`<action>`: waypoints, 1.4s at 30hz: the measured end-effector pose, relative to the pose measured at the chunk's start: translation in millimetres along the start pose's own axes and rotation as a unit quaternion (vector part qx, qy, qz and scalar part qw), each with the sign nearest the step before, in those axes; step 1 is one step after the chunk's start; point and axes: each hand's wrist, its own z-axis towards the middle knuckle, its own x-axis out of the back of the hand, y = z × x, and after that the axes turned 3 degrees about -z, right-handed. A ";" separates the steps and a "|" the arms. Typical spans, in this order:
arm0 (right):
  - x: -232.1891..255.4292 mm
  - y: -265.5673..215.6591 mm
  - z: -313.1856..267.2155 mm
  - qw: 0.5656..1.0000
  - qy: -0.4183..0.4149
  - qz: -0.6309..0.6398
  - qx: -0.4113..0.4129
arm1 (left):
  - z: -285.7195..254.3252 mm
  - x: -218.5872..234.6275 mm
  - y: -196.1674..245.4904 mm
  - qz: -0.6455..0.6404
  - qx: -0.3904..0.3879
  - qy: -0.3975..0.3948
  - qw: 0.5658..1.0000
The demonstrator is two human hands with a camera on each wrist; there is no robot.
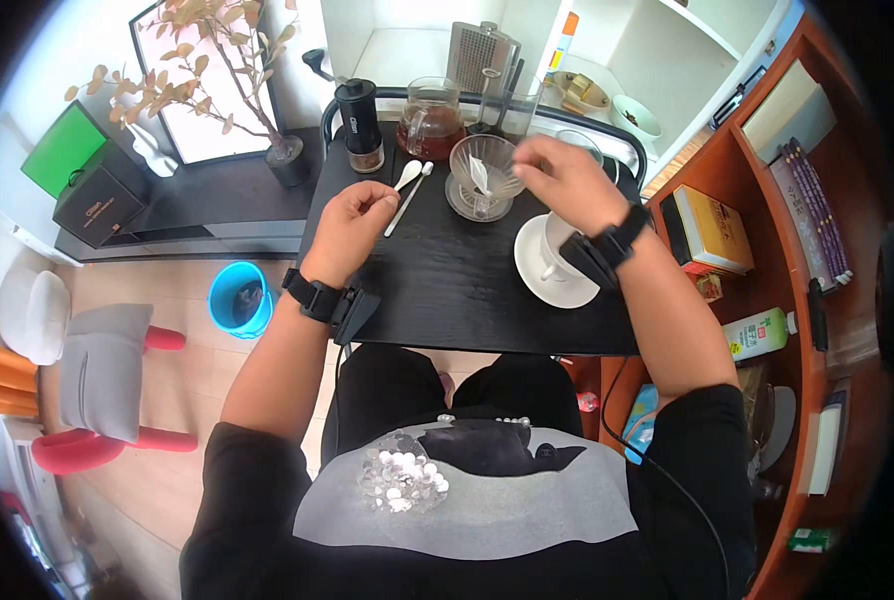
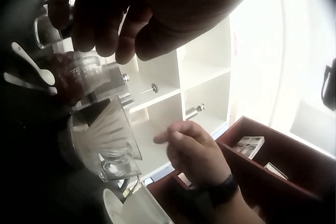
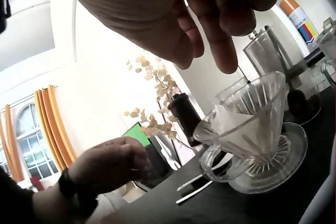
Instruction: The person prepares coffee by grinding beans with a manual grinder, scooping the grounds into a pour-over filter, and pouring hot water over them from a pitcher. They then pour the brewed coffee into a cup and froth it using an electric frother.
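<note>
My left hand (image 1: 355, 222) hovers over the black table beside a white spoon (image 1: 409, 172) and a slim white-handled utensil (image 1: 399, 215). Its fingers hang loosely curled with nothing between them. The right hand (image 1: 572, 185) is raised just above and right of a clear ribbed glass coffee dripper (image 3: 270, 95), fingers bent and holding nothing. Inside the dripper, a white paper filter (image 3: 231, 120) stands folded, leaning to one side. Under my right wrist sits a white cup (image 1: 557, 245) on a white saucer (image 1: 557, 293).
Behind the dripper stand a black hand grinder (image 1: 359, 115), a glass pot of brown liquid (image 1: 429, 130) and a tall clear container (image 1: 515, 105). A metal rail (image 1: 392, 93) borders the table's back. Wooden shelves (image 1: 787, 330) rise at right; a blue bucket (image 1: 237, 300) is on the floor.
</note>
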 end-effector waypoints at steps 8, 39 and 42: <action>41.1 -7.3 -105.0 0.969 0.105 0.172 -0.144 | -4.4 21.5 -20.3 0.086 -0.022 0.032 0.995; 2.6 -19.2 -218.2 0.880 -0.021 0.360 -0.309 | 96.8 43.9 -29.5 -0.045 -0.011 0.126 0.991; -11.6 -30.0 -185.1 0.864 -0.096 0.413 -0.273 | 66.5 43.4 3.1 -0.118 -0.011 0.053 0.992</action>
